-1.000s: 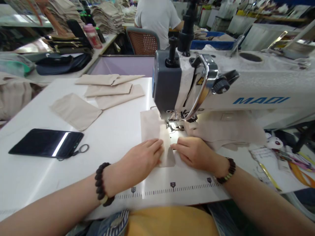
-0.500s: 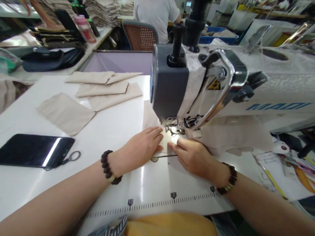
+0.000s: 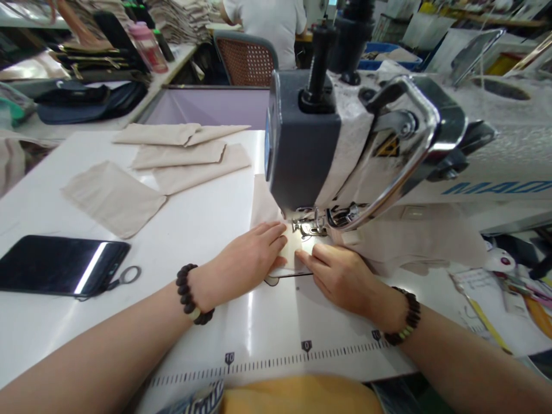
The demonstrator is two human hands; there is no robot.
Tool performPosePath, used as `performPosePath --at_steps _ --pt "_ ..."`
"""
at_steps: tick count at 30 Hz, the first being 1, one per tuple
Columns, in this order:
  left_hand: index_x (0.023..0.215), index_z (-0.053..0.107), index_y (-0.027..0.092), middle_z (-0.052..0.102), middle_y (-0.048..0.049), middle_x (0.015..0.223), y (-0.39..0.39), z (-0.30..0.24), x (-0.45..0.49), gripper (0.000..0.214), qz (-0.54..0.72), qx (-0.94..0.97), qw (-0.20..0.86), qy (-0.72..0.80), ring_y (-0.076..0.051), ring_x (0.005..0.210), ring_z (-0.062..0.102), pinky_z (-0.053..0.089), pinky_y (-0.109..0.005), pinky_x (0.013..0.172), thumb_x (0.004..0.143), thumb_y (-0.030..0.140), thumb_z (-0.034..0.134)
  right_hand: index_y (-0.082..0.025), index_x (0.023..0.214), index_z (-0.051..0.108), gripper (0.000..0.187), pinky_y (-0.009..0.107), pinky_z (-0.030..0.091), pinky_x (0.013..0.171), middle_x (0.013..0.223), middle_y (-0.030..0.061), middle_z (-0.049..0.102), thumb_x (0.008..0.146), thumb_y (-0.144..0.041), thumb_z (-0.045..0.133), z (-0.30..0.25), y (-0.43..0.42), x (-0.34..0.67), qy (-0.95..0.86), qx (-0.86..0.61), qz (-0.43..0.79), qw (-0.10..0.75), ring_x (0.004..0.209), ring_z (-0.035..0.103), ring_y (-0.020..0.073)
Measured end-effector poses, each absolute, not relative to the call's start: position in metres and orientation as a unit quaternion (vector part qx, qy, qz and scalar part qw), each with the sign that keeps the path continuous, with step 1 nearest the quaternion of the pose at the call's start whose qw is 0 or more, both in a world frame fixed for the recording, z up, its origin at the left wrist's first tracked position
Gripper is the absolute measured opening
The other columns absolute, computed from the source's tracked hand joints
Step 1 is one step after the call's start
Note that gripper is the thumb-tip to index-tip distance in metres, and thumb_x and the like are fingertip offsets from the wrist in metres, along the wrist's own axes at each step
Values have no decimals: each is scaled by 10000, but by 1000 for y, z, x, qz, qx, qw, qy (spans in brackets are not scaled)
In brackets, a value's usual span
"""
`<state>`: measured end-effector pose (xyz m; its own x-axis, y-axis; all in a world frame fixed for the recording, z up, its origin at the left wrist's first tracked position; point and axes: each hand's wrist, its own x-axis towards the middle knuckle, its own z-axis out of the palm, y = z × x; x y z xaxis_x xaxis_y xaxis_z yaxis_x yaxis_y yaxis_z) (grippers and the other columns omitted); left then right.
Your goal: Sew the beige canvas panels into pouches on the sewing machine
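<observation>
A beige fabric piece (image 3: 263,201) lies under the presser foot (image 3: 311,228) of a sewing machine (image 3: 302,144). My left hand (image 3: 245,259) rests flat on the fabric left of the foot, its fingers stretched forward and close together. On the other side, my right hand (image 3: 340,276) has curled fingers, with the fingertips at the fabric just in front of the foot and apart from the left ones. More beige fabric (image 3: 414,236) spreads beneath the machine's arm on the right. The right thumb is mostly hidden.
Several folded beige pieces (image 3: 179,155) and a loose one (image 3: 114,198) lie on the white table. A phone (image 3: 60,264) with a ring strap is at the left. Papers and tools (image 3: 487,310) sit at the right. Beyond, a person (image 3: 276,29) sits on a chair (image 3: 248,60).
The view has shifted slightly, so the machine appears a little larger and farther right. Both hands stay in nearly the same place on the fabric.
</observation>
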<state>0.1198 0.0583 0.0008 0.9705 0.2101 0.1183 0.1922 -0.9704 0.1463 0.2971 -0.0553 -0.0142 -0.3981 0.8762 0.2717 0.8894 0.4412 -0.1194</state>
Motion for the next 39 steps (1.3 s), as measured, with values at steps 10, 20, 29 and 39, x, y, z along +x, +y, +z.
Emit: performPosePath --at_steps 10,20,29,39 --pt "1001 572 38 562 -180 1137 56 -2 119 222 66 993 28 92 -272 1124 501 425 -419 984 909 201 452 -91 975 610 295 288 341 550 676 36 524 920 -124 321 -13 -55 297 -836 -526 -29 153 590 451 151" --pt "1005 588 67 630 -106 1017 41 5 117 360 44 999 12 15 -176 997 574 462 -305 929 943 86 235 -116 850 627 309 303 308 527 642 27 512 936 -151 332 -15 -58 298 -848 -500 -44 170 571 429 151" --pt "999 596 66 602 -102 1055 58 -1 126 354 63 995 55 57 -166 1064 534 430 -293 977 970 157 256 -67 1098 552 292 273 397 598 784 72 567 871 -83 370 -12 -50 295 -818 -567 9 96 672 505 163" --pt "993 564 66 582 -105 995 67 -3 133 186 118 987 70 87 -204 1053 548 483 -326 923 924 156 417 -104 1007 580 228 271 383 606 753 53 553 853 -75 415 -8 -50 294 -811 -578 33 86 662 495 164"
